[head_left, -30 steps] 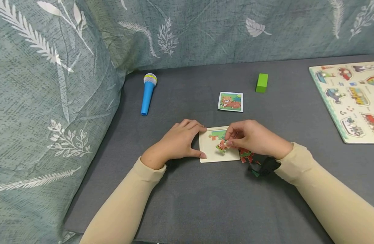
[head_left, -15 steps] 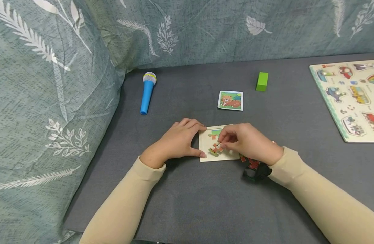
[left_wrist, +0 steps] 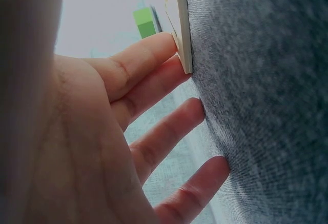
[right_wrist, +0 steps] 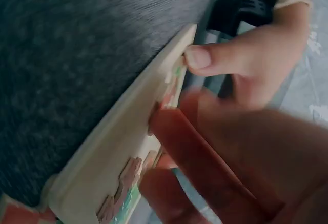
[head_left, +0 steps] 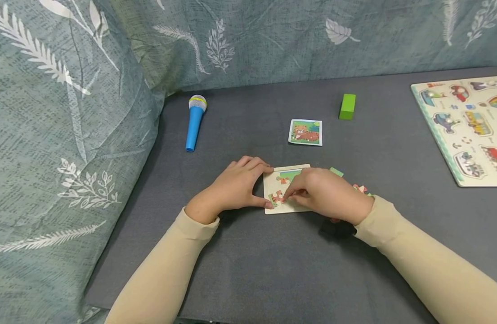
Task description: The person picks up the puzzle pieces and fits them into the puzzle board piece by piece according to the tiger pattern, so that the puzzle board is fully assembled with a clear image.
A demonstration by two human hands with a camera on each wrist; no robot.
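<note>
A shallow wooden puzzle board (head_left: 288,208) lies in front of me. My left hand (head_left: 241,188) steadies its left side, thumb at the lower corner and fingertips at the upper one; in the left wrist view its extended fingers (left_wrist: 148,60) touch the board's edge. Over the board, my right hand (head_left: 331,194) pinches a red-orange and green jigsaw piece (head_left: 277,197) at the lower left corner, close to the left thumb. That piece (right_wrist: 168,95) is partly hidden by fingers in the right wrist view. Joined green and orange pieces (head_left: 288,174) lie along the board's top.
Loose jigsaw pieces (head_left: 359,188) lie right of the board, partly under the right hand. Beyond it are a tiger picture card (head_left: 305,132) and a green block (head_left: 347,106). A blue toy microphone (head_left: 195,123) lies back left, a larger picture puzzle (head_left: 467,130) far right.
My right hand has carried the jigsaw piece left and down from the board's middle to its lower left corner, turning it on the way. The left hand has stayed in place.
</note>
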